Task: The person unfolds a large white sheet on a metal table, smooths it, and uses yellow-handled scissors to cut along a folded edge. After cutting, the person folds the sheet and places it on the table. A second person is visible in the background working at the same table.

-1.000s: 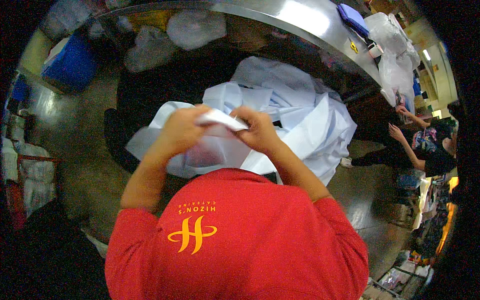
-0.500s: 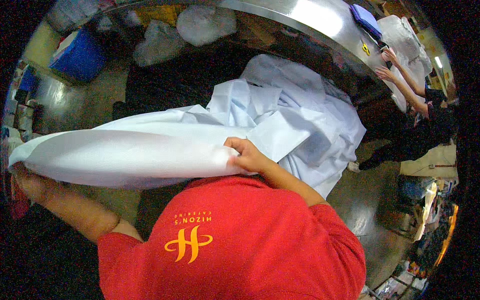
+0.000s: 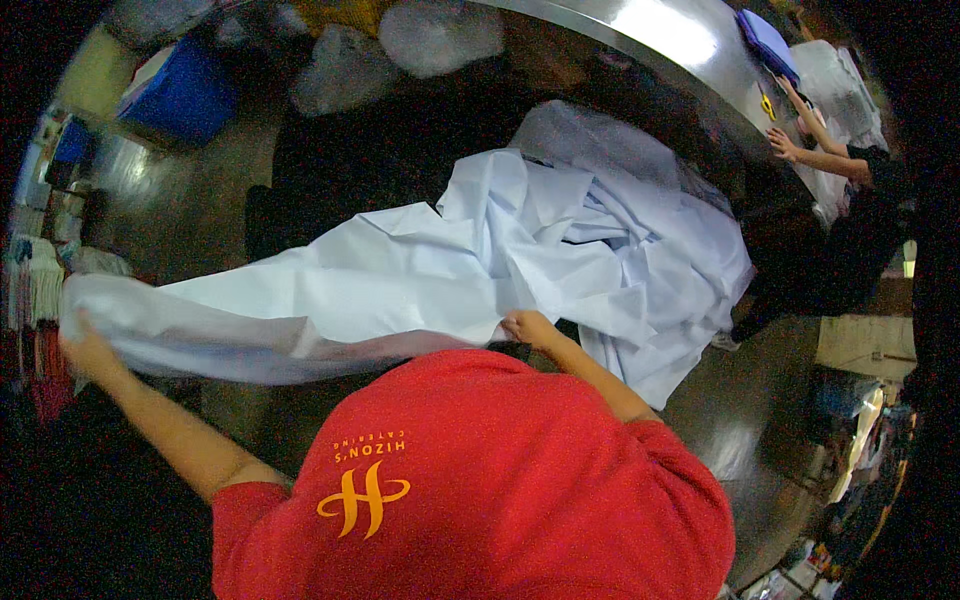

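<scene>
A large white cloth point(image 3: 370, 270) stretches out to the left in front of me, its far right part lying in a crumpled heap. With my right hand point(image 3: 530, 328), close to my chest, I pinch the near edge of the cloth. My left arm reaches far out to the left, where my left hand point(image 3: 85, 345) grips the cloth's other end; motion blurs it and the cloth hides some fingers. Between my hands the near edge hangs slack in a shallow curve. A sheer greyish sheet point(image 3: 580, 135) shows behind the heap.
A metal table point(image 3: 640, 40) curves along the far side, bearing a blue folded item point(image 3: 765, 45) and yellow-handled scissors point(image 3: 767, 107). At the right a co-worker's hands point(image 3: 790, 145) reach over it. A blue bin point(image 3: 185, 95) and clear plastic bags point(image 3: 440, 40) stand beyond, far left.
The raised, billowing near edge of the cloth has dropped and flattened. My left hand has moved slightly up and right, and my right hand slightly right. The co-worker's hands have shifted.
</scene>
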Action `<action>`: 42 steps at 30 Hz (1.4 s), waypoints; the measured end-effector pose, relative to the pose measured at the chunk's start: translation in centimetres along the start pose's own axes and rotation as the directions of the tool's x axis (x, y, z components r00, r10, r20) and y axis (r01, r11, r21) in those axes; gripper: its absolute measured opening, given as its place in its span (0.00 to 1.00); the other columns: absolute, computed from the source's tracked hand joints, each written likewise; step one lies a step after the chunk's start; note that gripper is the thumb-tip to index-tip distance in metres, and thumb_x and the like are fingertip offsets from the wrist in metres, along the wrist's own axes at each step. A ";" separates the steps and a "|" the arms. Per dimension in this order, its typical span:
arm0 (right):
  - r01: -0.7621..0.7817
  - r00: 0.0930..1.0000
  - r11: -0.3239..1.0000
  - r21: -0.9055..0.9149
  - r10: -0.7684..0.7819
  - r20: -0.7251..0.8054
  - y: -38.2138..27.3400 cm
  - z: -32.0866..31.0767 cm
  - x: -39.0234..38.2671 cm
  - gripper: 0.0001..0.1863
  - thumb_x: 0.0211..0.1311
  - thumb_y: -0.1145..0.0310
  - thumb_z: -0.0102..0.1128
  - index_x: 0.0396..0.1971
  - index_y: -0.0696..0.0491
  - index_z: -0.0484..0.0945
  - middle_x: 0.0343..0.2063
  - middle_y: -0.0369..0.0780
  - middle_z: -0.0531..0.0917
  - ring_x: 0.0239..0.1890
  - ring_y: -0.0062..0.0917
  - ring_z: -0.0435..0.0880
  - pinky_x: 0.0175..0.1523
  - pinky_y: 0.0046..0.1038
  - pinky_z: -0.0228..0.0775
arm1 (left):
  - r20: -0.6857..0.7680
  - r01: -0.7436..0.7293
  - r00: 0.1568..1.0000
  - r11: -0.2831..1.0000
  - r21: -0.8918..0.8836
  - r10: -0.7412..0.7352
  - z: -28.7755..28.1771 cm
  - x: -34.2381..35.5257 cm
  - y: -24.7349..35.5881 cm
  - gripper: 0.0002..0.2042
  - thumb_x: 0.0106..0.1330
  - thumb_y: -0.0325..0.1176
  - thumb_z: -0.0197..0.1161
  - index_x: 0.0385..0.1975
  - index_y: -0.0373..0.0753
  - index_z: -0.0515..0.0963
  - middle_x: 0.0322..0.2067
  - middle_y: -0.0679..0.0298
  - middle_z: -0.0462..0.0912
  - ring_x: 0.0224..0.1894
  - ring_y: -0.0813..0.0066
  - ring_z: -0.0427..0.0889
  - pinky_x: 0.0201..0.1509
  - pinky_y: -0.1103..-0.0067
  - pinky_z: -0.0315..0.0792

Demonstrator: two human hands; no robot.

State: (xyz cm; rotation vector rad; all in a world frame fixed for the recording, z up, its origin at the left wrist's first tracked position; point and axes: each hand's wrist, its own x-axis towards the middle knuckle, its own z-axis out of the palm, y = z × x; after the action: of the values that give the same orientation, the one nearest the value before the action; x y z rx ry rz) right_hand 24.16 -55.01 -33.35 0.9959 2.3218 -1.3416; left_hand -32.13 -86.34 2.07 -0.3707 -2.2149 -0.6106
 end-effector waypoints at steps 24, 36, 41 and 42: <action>0.228 0.974 0.934 0.275 -0.224 -0.044 -11.2 -7.6 -0.6 0.09 0.52 0.66 0.60 0.29 0.56 0.81 0.25 0.36 0.82 0.29 0.19 0.78 0.36 0.24 0.70 | 0.355 0.585 0.657 -0.152 -0.797 0.665 5.1 -6.7 18.8 0.11 0.63 0.41 0.55 0.35 0.39 0.72 0.32 0.63 0.75 0.33 0.73 0.73 0.38 0.75 0.68; 0.666 0.541 0.712 -0.224 -0.667 -0.512 -27.2 -15.8 -6.0 0.37 0.39 0.61 0.70 0.53 0.53 0.67 0.54 0.43 0.71 0.56 0.33 0.69 0.58 0.33 0.60 | 0.168 0.347 -0.252 0.251 -0.904 0.953 -2.3 -13.4 31.5 0.16 0.59 0.36 0.59 0.44 0.37 0.76 0.32 0.60 0.82 0.34 0.74 0.80 0.41 0.77 0.73; 0.310 0.950 0.951 -0.024 -0.310 -0.037 -20.0 -11.7 -3.9 0.15 0.42 0.60 0.65 0.28 0.53 0.79 0.26 0.46 0.82 0.29 0.38 0.81 0.36 0.34 0.71 | 0.372 0.306 0.761 0.212 -0.928 0.532 -2.6 -8.9 23.9 0.16 0.65 0.43 0.51 0.39 0.35 0.76 0.34 0.62 0.78 0.33 0.76 0.77 0.38 0.78 0.72; 0.235 0.972 0.968 -0.084 -0.236 -0.002 -17.2 -10.5 -3.3 0.16 0.41 0.58 0.64 0.28 0.53 0.80 0.27 0.47 0.82 0.29 0.38 0.81 0.36 0.35 0.71 | 0.412 0.391 0.813 0.139 -0.910 0.411 -2.4 -6.4 21.4 0.18 0.66 0.45 0.49 0.44 0.37 0.73 0.38 0.62 0.76 0.37 0.75 0.76 0.42 0.76 0.71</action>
State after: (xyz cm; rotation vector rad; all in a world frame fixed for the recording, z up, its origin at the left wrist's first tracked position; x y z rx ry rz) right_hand 15.79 -53.22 -14.81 0.7223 2.5470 -1.3112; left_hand -16.92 -70.02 5.07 -1.4684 -1.8818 -2.3047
